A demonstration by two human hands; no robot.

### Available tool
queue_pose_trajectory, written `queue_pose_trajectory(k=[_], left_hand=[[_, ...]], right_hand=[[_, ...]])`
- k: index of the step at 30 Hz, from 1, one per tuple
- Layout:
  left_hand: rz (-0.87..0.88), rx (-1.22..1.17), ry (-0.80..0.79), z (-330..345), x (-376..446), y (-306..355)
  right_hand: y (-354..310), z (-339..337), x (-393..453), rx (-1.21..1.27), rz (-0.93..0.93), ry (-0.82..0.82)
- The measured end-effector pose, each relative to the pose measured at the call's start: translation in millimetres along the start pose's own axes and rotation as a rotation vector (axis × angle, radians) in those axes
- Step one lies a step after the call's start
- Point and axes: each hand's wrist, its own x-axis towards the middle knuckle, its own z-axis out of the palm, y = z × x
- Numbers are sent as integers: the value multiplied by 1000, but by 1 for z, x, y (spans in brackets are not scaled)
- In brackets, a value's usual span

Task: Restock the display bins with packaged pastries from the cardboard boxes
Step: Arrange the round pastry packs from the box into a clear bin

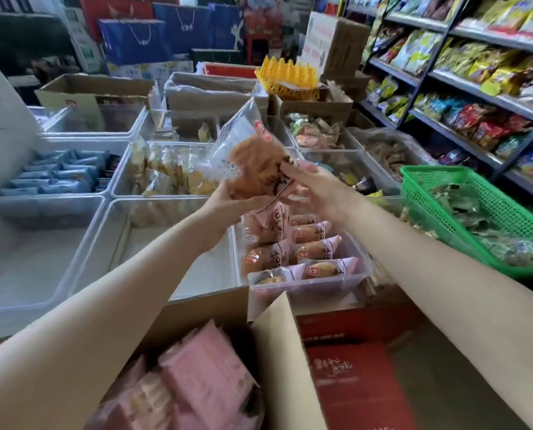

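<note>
So the person is holding up a clear-and-pink plastic pack with a brown pastry inside (252, 164), tilted, right above the clear plastic display bin (359, 259) that's filling up with rows of the same packs. The left hand (224, 201) is cupping and gripping it from underneath, and the right hand (308, 187) is pinching its right edge. More pink packs are sitting in the open brown cardboard box (286, 361) down front.

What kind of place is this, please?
Most likely a small grocery or snack shop. Metal shelves on the right carry bagged snacks, clear display bins hold wrapped goods, and an open cardboard box of pink packaged pastries sits nearest the camera.
</note>
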Motion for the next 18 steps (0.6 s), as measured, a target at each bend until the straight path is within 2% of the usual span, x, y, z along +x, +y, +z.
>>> queue_pose_trajectory(k=[2, 5, 8, 11, 15, 18], left_hand=[[10, 27, 95, 0, 23, 2], [-5, 126, 244, -7, 44, -9], [-25, 370, 366, -9, 51, -35], [-60, 658, 265, -4, 55, -61], [-164, 961, 100, 1, 50, -78], [-167, 1056, 39, 3, 45, -83]], right_hand=[[-5, -21, 22, 1, -33, 96], [1, -53, 49, -168, -20, 181], [27, -73, 65, -447, 87, 120], [61, -69, 74, -535, 188, 71], [92, -55, 84, -592, 220, 27], [95, -54, 84, -716, 222, 79]])
